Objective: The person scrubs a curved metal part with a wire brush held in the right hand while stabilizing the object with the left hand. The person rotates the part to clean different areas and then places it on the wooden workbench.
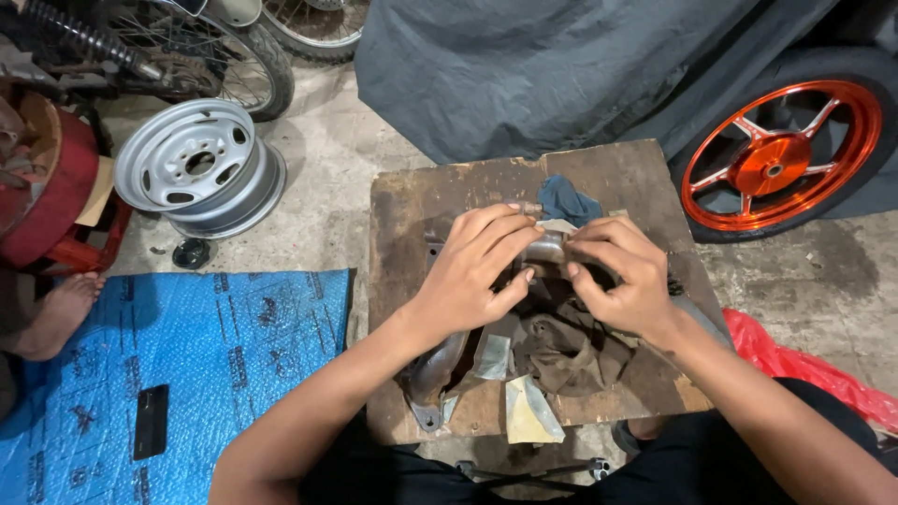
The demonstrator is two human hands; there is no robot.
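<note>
On the wooden board [599, 178], left hand [472, 271] and right hand [622, 276] together clamp a curved metal pipe [545, 249], steadying it; rags [566, 351] and sandpaper [528, 411] lie near.

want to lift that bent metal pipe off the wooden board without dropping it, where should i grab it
Probably the bare lower bend of the metal pipe, near its flanged end at the board's front left edge. Come from the left side. That stretch lies uncovered, while the upper part sits under the left hand and right hand, and the brown rag crowds its right side.
</note>
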